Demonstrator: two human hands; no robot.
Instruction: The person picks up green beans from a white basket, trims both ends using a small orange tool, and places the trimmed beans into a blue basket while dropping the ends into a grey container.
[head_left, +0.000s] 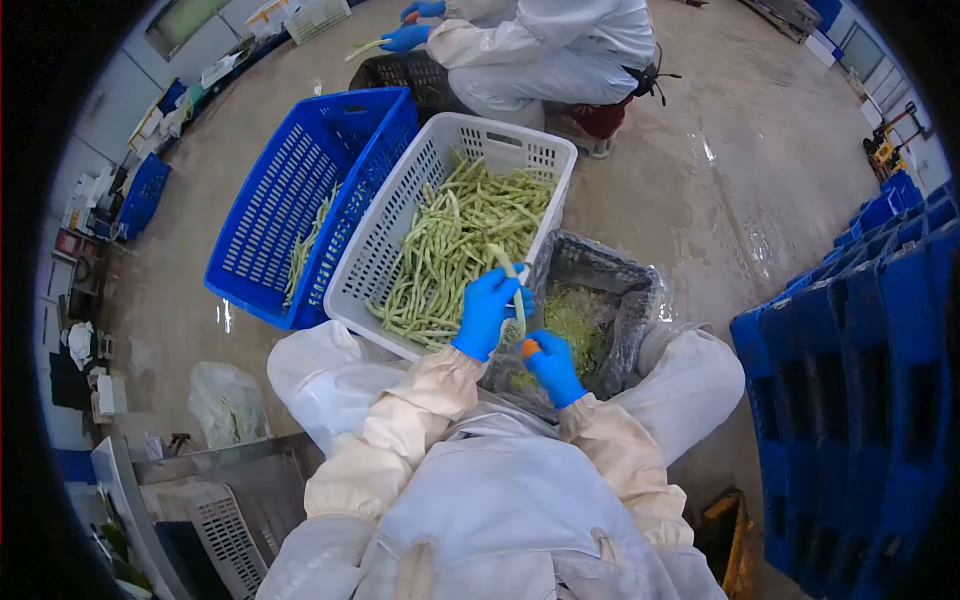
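Observation:
My left hand (487, 311), in a blue glove, grips a long green bean (512, 285) and holds it upright over the edge of a white basket (398, 205) full of green beans (450, 250). My right hand (553, 366), also gloved in blue, is closed around a small orange-handled tool (529, 348) just below the bean's lower end. Both hands hover above a dark crate (625, 300) lined with clear plastic, which holds green trimmings (575, 318).
A blue basket (290, 190) with a few beans leans to the left of the white one. Another person in white clothing and blue gloves (408, 36) sits beyond, holding a bean. Stacked blue crates (870, 380) stand at the right. The floor is wet concrete.

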